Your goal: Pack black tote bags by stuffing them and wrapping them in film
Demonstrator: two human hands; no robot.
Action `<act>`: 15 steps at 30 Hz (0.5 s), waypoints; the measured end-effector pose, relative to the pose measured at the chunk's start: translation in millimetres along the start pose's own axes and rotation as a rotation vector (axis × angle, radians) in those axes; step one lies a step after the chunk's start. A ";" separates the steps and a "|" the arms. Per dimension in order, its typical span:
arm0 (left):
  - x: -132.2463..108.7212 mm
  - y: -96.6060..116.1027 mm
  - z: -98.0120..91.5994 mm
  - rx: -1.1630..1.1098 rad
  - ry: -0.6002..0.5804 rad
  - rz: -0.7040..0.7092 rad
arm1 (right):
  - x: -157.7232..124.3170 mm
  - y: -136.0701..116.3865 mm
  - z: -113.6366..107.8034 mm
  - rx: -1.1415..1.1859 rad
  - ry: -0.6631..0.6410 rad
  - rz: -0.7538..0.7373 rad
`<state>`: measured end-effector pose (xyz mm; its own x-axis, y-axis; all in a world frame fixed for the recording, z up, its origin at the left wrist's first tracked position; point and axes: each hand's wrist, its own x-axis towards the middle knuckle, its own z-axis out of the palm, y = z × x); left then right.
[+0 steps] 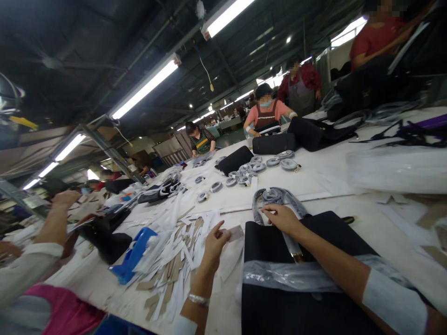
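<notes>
A large black bag [275, 302] lies flat on the white table, crossed by a band of clear plastic wrap [279, 275]. My right hand [283, 218] is over its top edge, fingertips pinched at the plastic-wrapped grey strap [256, 204]; the tiny point of contact is hard to make out. Left of the bag, my left hand [215, 239] has thumb and forefinger around the edge of a small clear plastic piece [235, 233]. A coiled, wrapped strap [272, 195] rests inside the loop of the grey strap.
White and brown strips [178, 260] are heaped beside a blue tape dispenser [134, 256]. Wrapped strap coils [244, 174] and black bags [274, 143] lie farther back. A co-worker's arm [56, 223] reaches in at left; other people stand across the table [223, 197].
</notes>
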<state>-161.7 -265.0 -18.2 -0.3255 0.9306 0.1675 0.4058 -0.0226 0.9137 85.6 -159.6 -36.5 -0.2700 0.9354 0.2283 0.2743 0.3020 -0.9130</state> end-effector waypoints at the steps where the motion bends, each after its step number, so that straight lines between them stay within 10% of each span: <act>1: -3.8 -5.1 1.9 0.035 -0.011 0.005 | -0.3 0.5 0.1 -0.020 -0.005 -0.002; 9: -32.8 15.7 3.4 0.235 0.036 0.206 | 1.8 -35.9 -14.7 -0.268 -0.116 -0.079; 15: -78.5 31.1 18.1 0.292 -0.191 0.279 | -30.8 -66.3 -84.8 -0.457 -0.190 -0.184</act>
<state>-108.0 -332.1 -9.7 -0.0170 0.9547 0.2970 0.6889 -0.2041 0.6956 154.1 -192.8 45.7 -0.5022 0.8224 0.2672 0.5696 0.5471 -0.6135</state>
